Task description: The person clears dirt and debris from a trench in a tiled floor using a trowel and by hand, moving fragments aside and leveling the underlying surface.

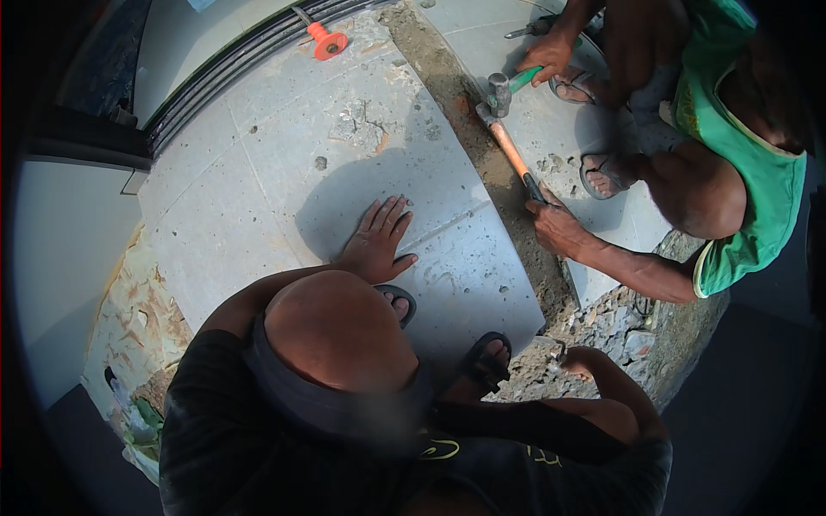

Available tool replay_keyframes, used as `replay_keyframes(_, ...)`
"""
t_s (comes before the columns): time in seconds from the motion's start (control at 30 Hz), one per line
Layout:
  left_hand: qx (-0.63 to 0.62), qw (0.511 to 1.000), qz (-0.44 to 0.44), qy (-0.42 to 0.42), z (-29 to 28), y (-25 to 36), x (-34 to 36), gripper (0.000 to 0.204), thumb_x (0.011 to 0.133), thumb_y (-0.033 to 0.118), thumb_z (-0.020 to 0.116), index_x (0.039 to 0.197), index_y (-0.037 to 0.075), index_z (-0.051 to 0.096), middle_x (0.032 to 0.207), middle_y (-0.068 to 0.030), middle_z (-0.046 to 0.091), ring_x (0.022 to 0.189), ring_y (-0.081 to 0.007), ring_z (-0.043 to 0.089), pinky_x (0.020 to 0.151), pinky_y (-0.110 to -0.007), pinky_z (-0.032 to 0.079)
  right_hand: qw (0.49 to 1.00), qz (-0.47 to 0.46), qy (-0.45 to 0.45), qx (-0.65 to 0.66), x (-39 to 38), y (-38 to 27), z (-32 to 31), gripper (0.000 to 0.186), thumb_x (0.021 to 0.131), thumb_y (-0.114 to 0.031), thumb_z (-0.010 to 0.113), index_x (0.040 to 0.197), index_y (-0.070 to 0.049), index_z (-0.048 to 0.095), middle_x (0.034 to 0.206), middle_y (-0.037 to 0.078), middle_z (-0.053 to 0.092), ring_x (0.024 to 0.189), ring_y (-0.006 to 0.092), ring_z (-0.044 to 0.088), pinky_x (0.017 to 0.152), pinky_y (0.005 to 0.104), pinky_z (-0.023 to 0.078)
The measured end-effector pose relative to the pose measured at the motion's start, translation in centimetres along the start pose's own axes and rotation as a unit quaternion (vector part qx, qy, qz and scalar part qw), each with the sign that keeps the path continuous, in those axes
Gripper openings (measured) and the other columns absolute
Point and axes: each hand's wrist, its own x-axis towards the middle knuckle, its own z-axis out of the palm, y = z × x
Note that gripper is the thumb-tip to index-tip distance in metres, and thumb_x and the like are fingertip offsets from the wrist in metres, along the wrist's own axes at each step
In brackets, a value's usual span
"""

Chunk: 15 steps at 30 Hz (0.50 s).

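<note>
1. Left knee (335, 331): bending toward the lower edge; both sandals (489, 361) are planting near the tiled floor's near edge, presumably for a steady squat.
2. Right hand (582, 363): reaching over rubble (637, 325), just off the tiled floor's near right corner; fingers are curling beside a small dark piece, though whether they are gripping it, one cannot tell.
3. Left hand (376, 241): spreading wide, palm down, holding nothing; pressing flat, probably to prop the body.
4. Tiled floor (232, 185): lying under the left hand, its right edge bordering a broken strip (509, 189).
5. Co-worker's left hand (564, 227): closing around the black grip of an orange-handled tool (510, 150), which is slanting over the broken strip.
6. Co-worker's right hand (551, 56): holding a green-handled hammer (523, 79), its head hovering beside that tool's metal end, perhaps for striking it.
7. Chisel with orange guard (321, 36): resting at the tiled floor's far edge, near a dark door track (228, 73), seemingly set aside.
</note>
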Motion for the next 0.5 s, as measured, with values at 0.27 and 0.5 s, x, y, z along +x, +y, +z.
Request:
replay_keyframes(0.27, -0.001, 1.000, 0.001, 0.000, 0.08, -0.02, -0.05, 0.082, 0.096, 0.055, 0.052, 0.146, -0.008, 0.038, 0.158, -0.0289, 0.024, 0.151, -0.0419, 0.018, 0.123, -0.055, 0.011, 1.000, 0.003, 0.007, -0.009, 0.00, -0.20, -0.02, 0.034, 0.099, -0.031, 0.055, 0.106, 0.000, 0.065, 0.077, 0.015, 0.064, 0.062, 0.0248, 0.063, 0.057, 0.0421, 0.055)
replay_keyframes(0.5, 0.000, 1.000, 0.002, -0.001, -0.12, 0.10, 0.01, 0.082, 0.096, 0.055, 0.053, 0.146, -0.008, 0.038, 0.158, -0.0291, 0.024, 0.151, -0.0421, 0.017, 0.123, -0.056, 0.011, 1.000, -0.001, 0.016, -0.001, 0.86, 0.36, 0.39, 0.035, 0.099, -0.032, 0.055, 0.107, 0.000, 0.066, 0.078, 0.016, 0.065, 0.063, 0.0255, 0.063, 0.057, 0.0420, 0.055)
